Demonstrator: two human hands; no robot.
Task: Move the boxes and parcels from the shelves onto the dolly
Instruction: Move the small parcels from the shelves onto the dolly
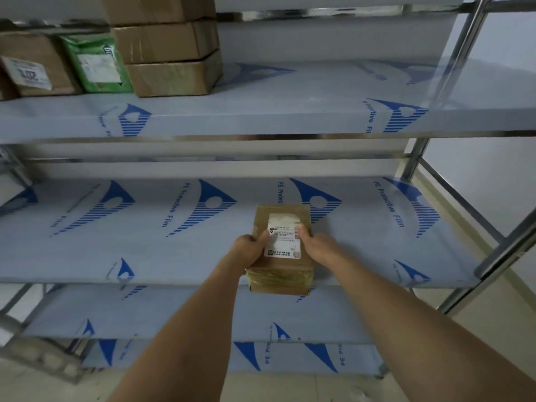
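A small brown cardboard box with a white shipping label on top sits at the front edge of the middle shelf, its near end jutting past the edge. My left hand grips its left side, thumb on the top. My right hand grips its right side, thumb on the label. On the upper shelf at the left stand a stack of three brown boxes, a green parcel and a brown box with a white label. The dolly is out of view.
The metal shelves wear blue-printed protective film. Two lower shelves lie below. Steel uprights stand at the right, with a diagonal rail beside them. Pale floor shows at the bottom and the right.
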